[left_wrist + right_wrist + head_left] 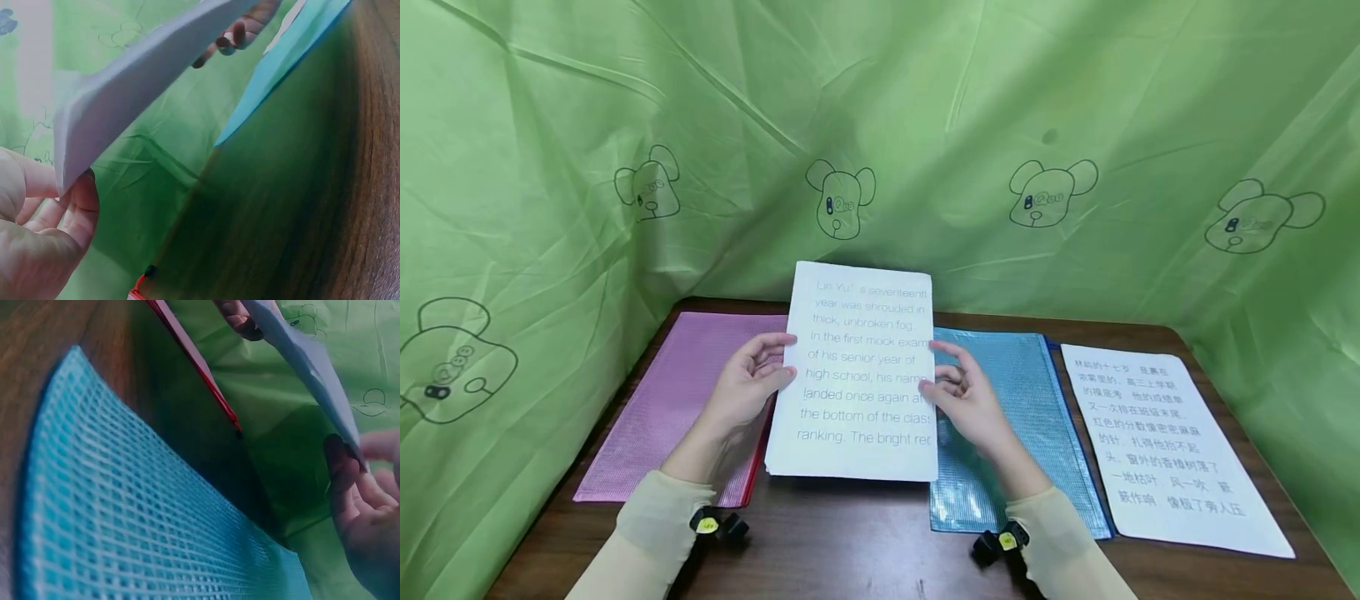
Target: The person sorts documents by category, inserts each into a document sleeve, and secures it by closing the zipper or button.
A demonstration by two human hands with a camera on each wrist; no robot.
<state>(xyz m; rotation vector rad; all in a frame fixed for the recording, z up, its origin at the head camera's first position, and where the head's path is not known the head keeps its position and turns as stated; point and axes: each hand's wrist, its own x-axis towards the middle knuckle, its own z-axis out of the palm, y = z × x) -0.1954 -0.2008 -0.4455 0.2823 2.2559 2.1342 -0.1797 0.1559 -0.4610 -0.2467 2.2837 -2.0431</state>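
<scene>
A stack of white paper sheets (pixel 857 375) with large English print is held up off the table, its face turned toward me. At its left edge my left hand (pixel 752 375) pinches it between thumb and fingers, as the left wrist view shows from below with the paper (pixel 125 94) bending at that corner. My right hand (pixel 966 396) pinches the right edge, thumb in front and fingers curled behind. In the right wrist view the paper (pixel 319 375) slants down to that thumb and fingers. The back of the stack is hidden in the head view.
Left on the brown table (pixel 842 542) lies a pink mesh zip pouch (pixel 677 400) with a red edge. A blue mesh zip pouch (pixel 1015 450) lies right of centre. Beside it rests a white sheet with Chinese print (pixel 1172 450). A green curtain (pixel 925 100) hangs behind.
</scene>
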